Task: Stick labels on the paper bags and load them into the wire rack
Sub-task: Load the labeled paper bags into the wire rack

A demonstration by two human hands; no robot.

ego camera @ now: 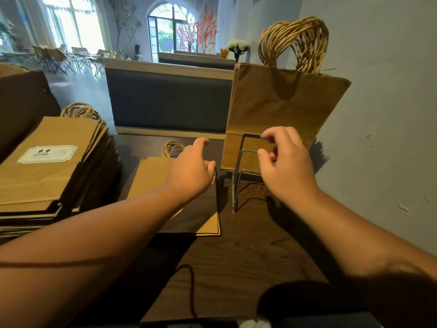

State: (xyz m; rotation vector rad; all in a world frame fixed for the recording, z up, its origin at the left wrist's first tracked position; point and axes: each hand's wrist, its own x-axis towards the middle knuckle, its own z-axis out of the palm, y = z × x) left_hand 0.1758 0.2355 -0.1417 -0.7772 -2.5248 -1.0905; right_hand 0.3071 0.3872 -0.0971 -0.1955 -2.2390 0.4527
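Note:
Several brown paper bags (281, 107) stand upright in the wire rack (236, 185) against the right wall, their twisted handles up. My right hand (286, 166) is at the rack's front wire, fingers curled near the top bar; I cannot tell whether it grips it. My left hand (191, 169) hovers with relaxed fingers over a flat bag (151, 176) lying on the dark wooden table (248, 252). To the left sits a stack of flat bags (54, 171); the top one carries a white label (47, 153) printed 9.9.
A dark cord (191, 292) runs across the table near its front edge. A bench back (168, 102) stands just behind the table. The blue wall (378, 114) closes the right side. A dark box (23, 102) rises behind the stack.

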